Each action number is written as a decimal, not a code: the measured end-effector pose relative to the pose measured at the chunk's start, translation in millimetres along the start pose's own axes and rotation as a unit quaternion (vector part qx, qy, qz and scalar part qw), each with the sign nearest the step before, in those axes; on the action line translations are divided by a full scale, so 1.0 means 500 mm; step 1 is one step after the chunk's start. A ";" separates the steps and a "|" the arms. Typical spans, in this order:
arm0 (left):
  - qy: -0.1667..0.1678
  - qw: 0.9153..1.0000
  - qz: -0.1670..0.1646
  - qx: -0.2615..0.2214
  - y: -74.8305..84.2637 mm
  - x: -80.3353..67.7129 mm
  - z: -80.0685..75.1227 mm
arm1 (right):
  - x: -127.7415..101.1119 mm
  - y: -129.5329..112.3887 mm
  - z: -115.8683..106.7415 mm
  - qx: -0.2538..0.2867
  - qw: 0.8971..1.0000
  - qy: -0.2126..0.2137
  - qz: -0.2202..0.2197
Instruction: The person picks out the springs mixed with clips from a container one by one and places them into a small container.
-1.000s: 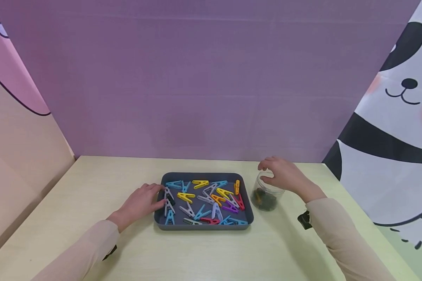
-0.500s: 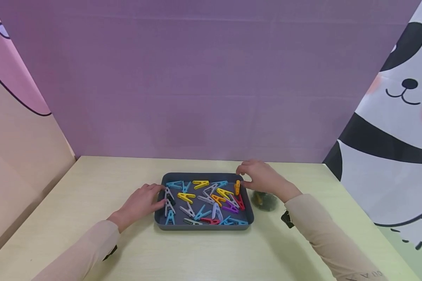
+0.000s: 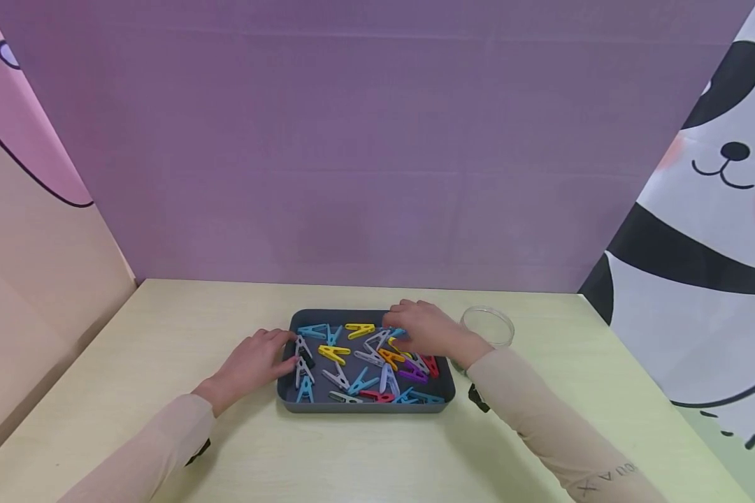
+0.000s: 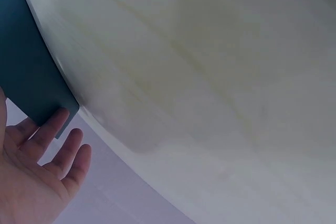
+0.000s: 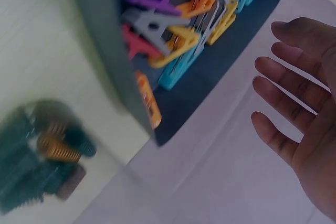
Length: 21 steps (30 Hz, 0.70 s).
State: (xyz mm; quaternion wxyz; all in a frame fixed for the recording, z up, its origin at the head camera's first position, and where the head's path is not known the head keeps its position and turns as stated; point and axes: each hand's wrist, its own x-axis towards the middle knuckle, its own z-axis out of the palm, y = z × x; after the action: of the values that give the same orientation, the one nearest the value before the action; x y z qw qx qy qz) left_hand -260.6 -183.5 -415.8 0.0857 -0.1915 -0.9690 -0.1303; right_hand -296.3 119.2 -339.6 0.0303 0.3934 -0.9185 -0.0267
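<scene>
Two hands recorded: left hand (image 3: 252, 361), fingers relaxed, laid on the tray (image 3: 365, 406) edge; right hand (image 3: 423, 330), fingers spread and empty, over the pegs (image 3: 377, 363), where one peg is best pinched singly, jar (image 3: 489, 328) beside.

1. Bare table (image 3: 182, 328) lies left of the tray (image 3: 365, 406) and along its near side; room to pass there.
2. The jar (image 3: 489, 325) stands just beside the tray's right wall; little gap between.
3. Clothespins (image 3: 352, 360) crowd the tray floor.

Dark grey tray (image 3: 443, 397) — heaped with loose multicoloured clothespins (image 3: 377, 360) — flat on the table.
</scene>
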 end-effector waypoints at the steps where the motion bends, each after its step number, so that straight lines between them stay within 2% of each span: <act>1: 0.001 1.000 0.000 0.001 0.000 0.000 0.001 | 0.005 -0.005 0.002 -0.002 1.000 -0.003 -0.003; 5: 0.001 1.000 0.000 0.005 -0.001 0.001 0.002 | 0.026 -0.024 0.011 -0.012 1.000 -0.011 -0.019; 13: 0.004 1.000 -0.003 0.005 -0.001 0.000 0.000 | 0.064 -0.052 0.034 -0.010 0.997 0.002 -0.071; 21: 0.004 1.000 -0.001 0.008 0.000 0.001 -0.002 | 0.095 -0.077 0.047 -0.004 0.996 -0.009 -0.085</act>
State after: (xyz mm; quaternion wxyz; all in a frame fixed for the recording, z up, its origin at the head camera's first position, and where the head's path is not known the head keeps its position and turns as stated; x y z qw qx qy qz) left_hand -260.9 -183.8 -414.6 0.0909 -0.1898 -0.9698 -0.1233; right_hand -303.0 59.1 -364.3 0.0213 0.4697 -0.8818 -0.0362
